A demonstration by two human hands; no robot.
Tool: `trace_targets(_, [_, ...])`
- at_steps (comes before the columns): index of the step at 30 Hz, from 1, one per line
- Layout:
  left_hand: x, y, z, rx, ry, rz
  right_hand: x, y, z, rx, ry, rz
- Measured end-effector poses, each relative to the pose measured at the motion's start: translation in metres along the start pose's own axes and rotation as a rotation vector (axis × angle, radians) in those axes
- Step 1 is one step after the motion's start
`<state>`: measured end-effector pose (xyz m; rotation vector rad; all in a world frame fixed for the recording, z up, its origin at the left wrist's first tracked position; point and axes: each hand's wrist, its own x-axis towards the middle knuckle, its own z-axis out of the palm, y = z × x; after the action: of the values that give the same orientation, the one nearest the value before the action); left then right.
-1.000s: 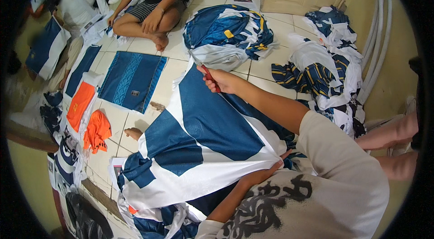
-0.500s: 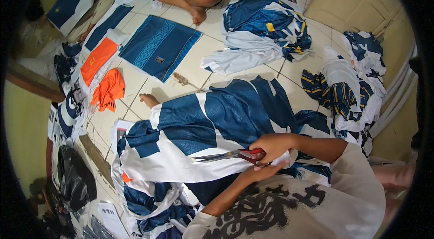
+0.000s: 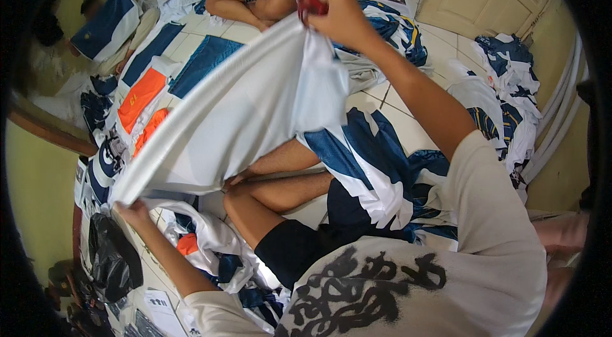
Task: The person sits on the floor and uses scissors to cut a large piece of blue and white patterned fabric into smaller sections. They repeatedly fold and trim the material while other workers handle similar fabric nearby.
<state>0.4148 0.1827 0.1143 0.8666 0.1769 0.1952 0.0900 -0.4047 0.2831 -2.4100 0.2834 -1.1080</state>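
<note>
We suspend the white cloth (image 3: 236, 101) above our bent legs (image 3: 252, 216), left hand (image 3: 134, 213) pinching its near end and right hand (image 3: 338, 15) closed around the red-handled scissors (image 3: 303, 0) while apparently gripping the far end, the wide separation presumably serving to hold the upper edge straight.
</note>
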Motion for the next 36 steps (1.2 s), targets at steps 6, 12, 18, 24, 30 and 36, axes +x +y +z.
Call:
trace_targets(6, [-0.079,0.117,0.008,0.211,-0.153,0.273,-0.014,0.001,-0.049,0.285,0.189,-0.015])
trace_targets(12, [-0.186,0.075,-0.094,0.354,0.011,0.000,-0.189,0.010,-0.032,0.204,-0.002,0.389])
trace_targets(18, [-0.254,-0.023,-0.191,0.740,0.306,-0.373,-0.304,0.013,0.010,0.028,-0.258,0.579])
trace_targets(24, [-0.411,-0.134,-0.072,1.194,-0.647,-0.296,-0.317,0.002,0.009,0.076,-0.308,0.475])
trace_targets(30, [-0.436,-0.234,0.043,0.335,-0.235,-1.245,-0.301,-0.046,-0.023,0.422,-0.489,0.553])
trace_targets(36, [-0.450,-0.231,0.055,-0.236,-0.230,-1.222,-0.332,-0.076,-0.070,1.254,-0.894,1.269])
